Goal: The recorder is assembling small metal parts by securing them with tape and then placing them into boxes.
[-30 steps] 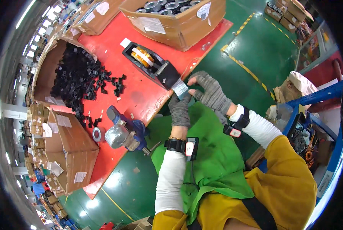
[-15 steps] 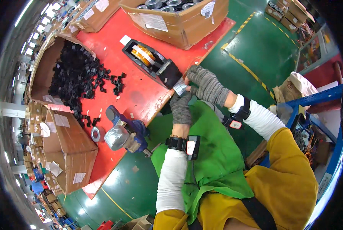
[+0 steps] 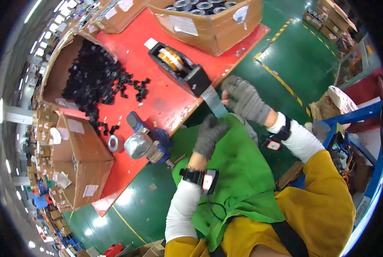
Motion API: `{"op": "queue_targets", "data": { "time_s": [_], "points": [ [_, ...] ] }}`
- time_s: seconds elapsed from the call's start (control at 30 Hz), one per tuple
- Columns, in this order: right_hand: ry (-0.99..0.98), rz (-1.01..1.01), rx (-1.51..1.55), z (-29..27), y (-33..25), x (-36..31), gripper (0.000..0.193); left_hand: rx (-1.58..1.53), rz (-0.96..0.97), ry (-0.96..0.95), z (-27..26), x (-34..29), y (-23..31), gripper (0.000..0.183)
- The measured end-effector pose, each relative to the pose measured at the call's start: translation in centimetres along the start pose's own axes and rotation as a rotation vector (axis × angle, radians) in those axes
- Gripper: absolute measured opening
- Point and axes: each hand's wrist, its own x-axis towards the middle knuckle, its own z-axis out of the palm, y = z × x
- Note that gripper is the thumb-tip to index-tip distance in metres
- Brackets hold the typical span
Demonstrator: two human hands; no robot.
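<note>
A black tape dispenser [image 3: 195, 79] stands at the red table's edge with an orange and white roll in it. From its front a strip of silvery, see-through tape [image 3: 215, 103] sticks out over the edge toward my body. My left hand [image 3: 210, 135], in a grey fingerless glove, is just below the strip's lower end; its fingers are bent and blurred, so contact with the tape cannot be made out. To the right of the strip is my right hand [image 3: 246, 100], gloved alike, its fingers loosely curved and thumb apart, with nothing seen in it.
A blue vise [image 3: 151, 143] is mounted at the near table edge, beside a metal ring [image 3: 113, 143]. Black clips [image 3: 91, 70] spill from a tipped carton at left. A carton [image 3: 213, 32] of metal rings stands behind the dispenser. At right is a blue frame [image 3: 358, 113].
More tape now reaches out of the dispenser toward me. My left hand has come down and nearer my body. My right hand has moved away from the tape, and the view has shifted slightly.
</note>
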Motion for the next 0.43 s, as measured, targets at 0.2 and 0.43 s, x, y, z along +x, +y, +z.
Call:
{"op": "queue_targets", "data": {
  "time_s": [0.2,0.43],
  "points": [
    [0.064,-0.04,0.058,-2.0,-0.2,-1.7,0.017,0.549,-0.145,-0.717,-3.5,-12.4,10.7,0.047],
    [0.104,0.069,0.059,-2.4,-2.1,-2.8,0.019,0.61,0.121,0.095,-12.6,-18.2,24.0,0.041]
  ]
}}
